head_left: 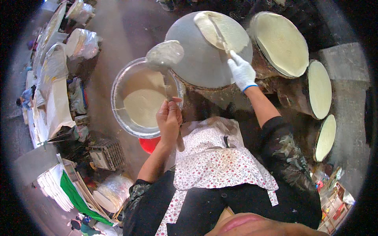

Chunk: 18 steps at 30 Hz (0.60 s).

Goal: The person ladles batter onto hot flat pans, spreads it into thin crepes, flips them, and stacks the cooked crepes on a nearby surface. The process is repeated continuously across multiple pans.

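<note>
My bare left hand (168,120) grips the handle of a large metal ladle (165,53), its batter-coated bowl raised between a metal pot (118,98) and a round grey griddle (189,55). The pot holds cream batter (141,108). My right hand (242,70), in a white glove with a blue cuff, is closed on the handle of a long spreader (218,33), whose blade lies on a pale patch of batter (240,33) at the griddle's far part.
More round griddles covered in pale sheets (281,43) line the right. A red container (149,144) sits under the pot. At left are cloth-covered stacks (55,94), wrapped bundles (82,43) and a crate (106,155). Other people (25,100) appear small at the left.
</note>
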Tool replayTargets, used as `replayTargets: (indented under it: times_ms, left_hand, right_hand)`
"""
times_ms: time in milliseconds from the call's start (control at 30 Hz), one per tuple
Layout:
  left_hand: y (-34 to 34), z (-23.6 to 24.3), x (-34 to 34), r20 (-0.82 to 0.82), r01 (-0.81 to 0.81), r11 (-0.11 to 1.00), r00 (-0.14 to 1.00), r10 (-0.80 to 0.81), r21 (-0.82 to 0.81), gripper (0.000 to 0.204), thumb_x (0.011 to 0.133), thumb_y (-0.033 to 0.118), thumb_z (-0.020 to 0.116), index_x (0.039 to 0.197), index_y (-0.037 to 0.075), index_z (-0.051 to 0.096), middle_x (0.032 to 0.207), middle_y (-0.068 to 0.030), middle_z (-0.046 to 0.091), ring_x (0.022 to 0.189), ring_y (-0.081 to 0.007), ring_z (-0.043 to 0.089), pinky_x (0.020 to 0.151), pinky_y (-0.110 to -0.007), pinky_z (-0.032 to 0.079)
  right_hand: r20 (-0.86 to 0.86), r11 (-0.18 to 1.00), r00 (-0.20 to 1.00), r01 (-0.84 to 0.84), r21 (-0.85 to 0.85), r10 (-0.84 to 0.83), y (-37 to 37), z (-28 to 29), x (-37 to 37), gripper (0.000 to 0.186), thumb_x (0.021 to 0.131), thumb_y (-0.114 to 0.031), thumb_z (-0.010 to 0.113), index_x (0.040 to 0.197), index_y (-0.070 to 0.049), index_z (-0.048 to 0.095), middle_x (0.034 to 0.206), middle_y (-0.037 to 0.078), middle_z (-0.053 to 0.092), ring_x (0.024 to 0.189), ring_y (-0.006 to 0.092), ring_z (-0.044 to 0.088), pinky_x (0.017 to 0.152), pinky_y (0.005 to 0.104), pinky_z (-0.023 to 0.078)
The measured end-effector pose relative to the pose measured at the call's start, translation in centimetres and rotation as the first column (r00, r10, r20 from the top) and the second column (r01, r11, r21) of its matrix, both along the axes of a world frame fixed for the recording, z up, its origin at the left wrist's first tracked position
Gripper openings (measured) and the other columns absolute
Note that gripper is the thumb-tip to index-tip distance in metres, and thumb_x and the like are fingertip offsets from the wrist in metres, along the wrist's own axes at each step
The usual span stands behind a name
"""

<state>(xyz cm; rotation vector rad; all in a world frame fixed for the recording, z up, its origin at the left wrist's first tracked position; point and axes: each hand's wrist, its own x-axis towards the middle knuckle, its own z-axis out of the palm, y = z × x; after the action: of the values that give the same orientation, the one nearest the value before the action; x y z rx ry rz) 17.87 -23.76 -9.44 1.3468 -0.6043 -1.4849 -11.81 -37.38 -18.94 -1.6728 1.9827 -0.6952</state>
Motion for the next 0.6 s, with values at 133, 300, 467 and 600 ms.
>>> replayTargets:
  times_ms: [133,300,467,600]
  left_hand:
    - [0.7,0.3,0.6,0.101,-0.051,0.998,0.994,0.046,0.045,0.021,0.114,0.018,0.048,0.116,0.003,0.062,0.068,0.0076,0.041,0.055,-0.0013,0.034,0.048,-0.021,0.027]
    - [1.7,-0.2,0.2,0.085,-0.014,1.0,0.996,0.016,-0.018,0.022,0.115,0.02,0.049,0.116,0.004,0.063,0.068,0.0078,0.04,0.054,-0.0014,0.033,0.048,-0.021,0.027]
    - [3.1,-0.3,-1.2,0.175,-0.047,0.999,0.984,0.046,0.004,0.02,0.114,0.02,0.05,0.119,0.006,0.063,0.067,0.0079,0.04,0.054,-0.0013,0.033,0.048,-0.021,0.028]
    - [3.5,0.0,-2.7,0.122,-0.08,0.996,0.989,0.084,-0.039,0.025,0.113,0.018,0.05,0.132,0.007,0.061,0.067,0.0082,0.04,0.053,-0.0019,0.034,0.048,-0.02,0.029]
  right_hand:
    - [-0.001,0.988,0.99,0.144,0.055,-0.144,-0.5,0.3,0.1,0.049,0.1,-0.044,0.056,0.145,-0.025,0.062,0.113,0.02,0.076,0.101,0.0394,0.073,0.09,0.0478,0.056]
    - [-0.106,0.981,0.979,-0.183,-0.067,0.175,-1.9,0.2,0.6,0.044,0.1,-0.044,0.056,0.14,-0.028,0.064,0.099,0.023,0.075,0.093,0.0447,0.072,0.084,0.0538,0.054]
    - [-0.032,0.995,0.996,0.077,-0.067,-0.079,-2.2,0.6,-1.3,0.043,0.101,-0.04,0.055,0.14,-0.025,0.064,0.097,0.021,0.076,0.089,0.0423,0.073,0.079,0.0523,0.056]
    - [-0.169,0.952,0.946,-0.248,0.177,0.278,-3.3,1.3,0.2,0.047,0.102,-0.043,0.054,0.147,-0.03,0.058,0.094,0.02,0.075,0.088,0.0422,0.073,0.084,0.0531,0.054]
